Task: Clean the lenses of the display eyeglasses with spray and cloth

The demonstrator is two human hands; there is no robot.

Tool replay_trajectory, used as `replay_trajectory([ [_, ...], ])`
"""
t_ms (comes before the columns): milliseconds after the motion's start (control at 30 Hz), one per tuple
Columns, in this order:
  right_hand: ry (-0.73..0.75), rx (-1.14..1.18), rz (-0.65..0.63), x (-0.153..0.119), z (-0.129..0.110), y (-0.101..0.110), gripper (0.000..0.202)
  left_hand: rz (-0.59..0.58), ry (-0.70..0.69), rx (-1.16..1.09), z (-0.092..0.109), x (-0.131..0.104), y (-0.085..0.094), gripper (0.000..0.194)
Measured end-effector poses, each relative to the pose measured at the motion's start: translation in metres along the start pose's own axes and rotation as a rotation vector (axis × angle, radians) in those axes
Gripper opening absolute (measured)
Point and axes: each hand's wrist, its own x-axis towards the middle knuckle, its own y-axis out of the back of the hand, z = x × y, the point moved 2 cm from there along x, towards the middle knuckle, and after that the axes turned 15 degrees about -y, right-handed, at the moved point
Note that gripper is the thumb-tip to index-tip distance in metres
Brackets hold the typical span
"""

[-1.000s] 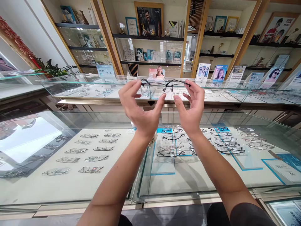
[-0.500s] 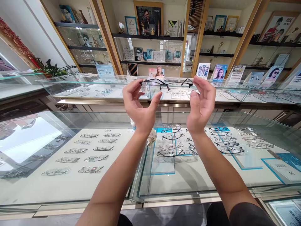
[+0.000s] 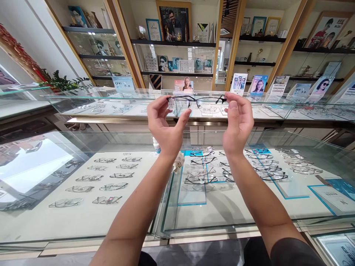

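Here you hold a pair of glasses [image 3: 198, 100] up at arm's length, level, above the glass counter [image 3: 83, 218], each end taken by one hand. Your left hand [image 3: 166, 123] pinches the left end of the dark frame, fingers curled over the top and the thumb reaching up from below, so the fingers are closed on the frame at that end. Your right hand [image 3: 238, 123] takes the right end by the hinge, fingertips curled in on it, thumb alongside; it too looks clamped on the frame, though the exact contact is partly hidden behind the fingers. Held by the ends like this, the lenses stay free of fingers and sit open to view against the bright shelves [image 3: 174, 42] behind. Both forearms rise from the near edge, so the frame hangs well clear of the counter top. Under the glass, rows of other glasses [image 3: 111, 175] lie flat on a pale lining to the left, and more rest on blue-edged panels [image 3: 194, 192] to the right. A small spray bottle [image 3: 156, 145] and a crumpled cloth [image 3: 178, 162] sit just below your left wrist, near at hand. Small display cards [image 3: 259, 85] stand on the far counter.
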Motion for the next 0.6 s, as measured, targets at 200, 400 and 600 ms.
replay_trajectory([
  [200,-0.201,0.182,-0.077,0.008,0.015,-0.006,0.052,0.035,0.008,0.051,0.005,0.001,0.004,0.06],
  [400,-0.409,0.278,-0.219,0.013,0.027,-0.014,0.06,0.058,-0.082,0.209,0.029,0.008,0.01,0.061],
  [600,-0.482,0.343,-0.261,0.013,0.033,-0.02,0.066,0.04,-0.125,0.22,0.038,0.009,0.012,0.061],
])
